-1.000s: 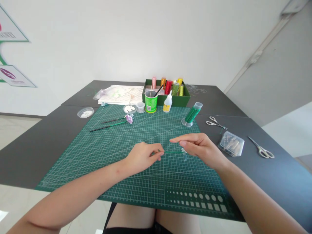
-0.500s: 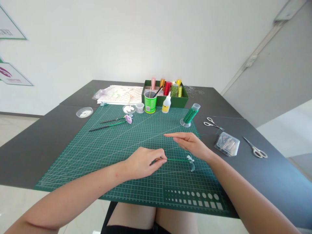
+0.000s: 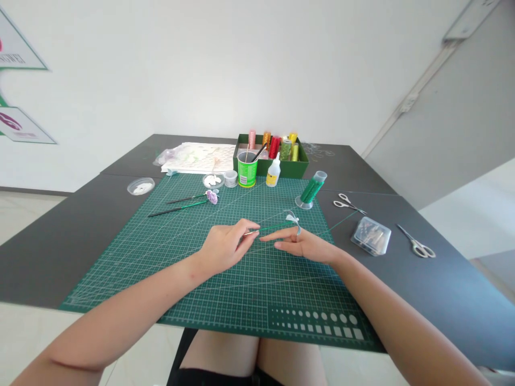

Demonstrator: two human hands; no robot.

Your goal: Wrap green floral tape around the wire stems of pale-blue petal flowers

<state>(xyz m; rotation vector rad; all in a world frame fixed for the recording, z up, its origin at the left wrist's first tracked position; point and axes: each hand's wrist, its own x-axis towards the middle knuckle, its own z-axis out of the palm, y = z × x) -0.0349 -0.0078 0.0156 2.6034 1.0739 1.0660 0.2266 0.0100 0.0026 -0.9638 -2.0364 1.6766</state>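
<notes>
My left hand [image 3: 225, 244] is pinched closed on the thin green-wrapped stem of a small flower. From its fingertips the stem [image 3: 274, 227] points right, ending in a pale blue-white blossom [image 3: 292, 219] with drooping petals. Just below the stem lies my right hand [image 3: 303, 245], index finger stretched out and thumb apart. One drooping petal hangs in front of its fingers. Whether the right fingers touch the stem or a fine thread I cannot tell. A green thread [image 3: 343, 221] stretches to the right of this hand. Both hands are over the green cutting mat [image 3: 225, 300].
Behind the hands stand a green thread spool [image 3: 311, 190], a glue bottle [image 3: 273, 172], a green can [image 3: 247, 172] and a box [image 3: 295, 170] of thread spools. A purple flower [image 3: 212, 197] lies left. Two scissors [image 3: 422, 250] and a clear case [image 3: 370, 236] are right.
The flower and my left hand have moved up, away from me, and slightly left. My right hand has come down and left, closer to the stem. More green thread shows on the right.
</notes>
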